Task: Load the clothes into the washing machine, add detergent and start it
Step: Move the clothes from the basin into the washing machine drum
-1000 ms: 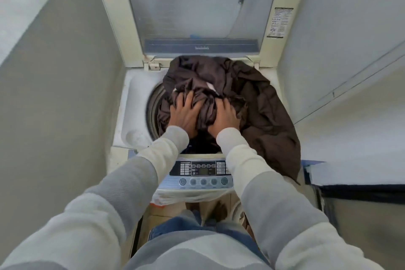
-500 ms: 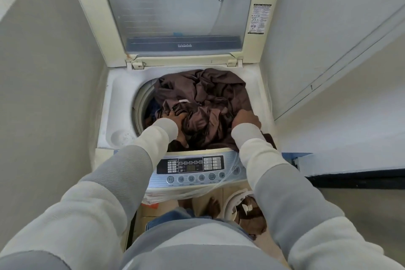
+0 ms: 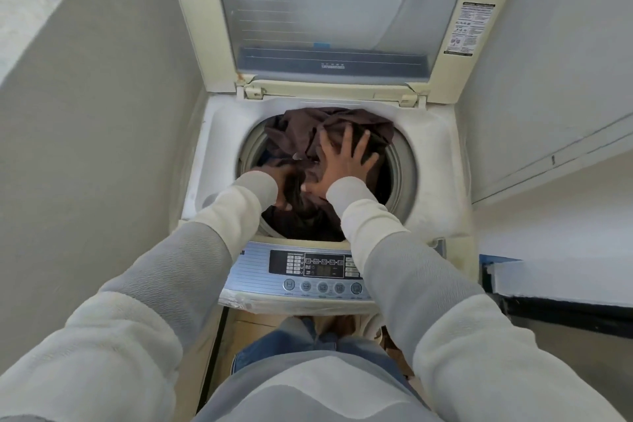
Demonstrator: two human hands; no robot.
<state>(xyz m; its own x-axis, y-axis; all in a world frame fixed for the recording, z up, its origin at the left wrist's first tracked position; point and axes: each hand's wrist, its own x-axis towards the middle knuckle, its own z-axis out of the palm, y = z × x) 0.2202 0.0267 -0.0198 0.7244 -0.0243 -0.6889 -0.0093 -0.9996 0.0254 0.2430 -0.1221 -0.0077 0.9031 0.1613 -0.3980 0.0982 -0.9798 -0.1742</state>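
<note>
Directly beneath the hands, in the drum (image 3: pixel 406 164), the clothes (image 3: pixel 294 137) lie as a shapeless wad with no long axis: the nearer left hand (image 3: pixel 282 179) is sunk in them, grip hidden, the right hand (image 3: pixel 342 164) presses flat, fingers spread, and the heap rises beyond it toward the far rim.

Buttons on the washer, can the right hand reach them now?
Probably yes. The right hand is pressing flat on the clothes, and the buttons lie bare, nearer the person; pulling back should do.

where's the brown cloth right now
The brown cloth sits mid-frame in the head view, inside the washer drum, between the raised lid and the control panel, with the right hand flat on it.
</note>
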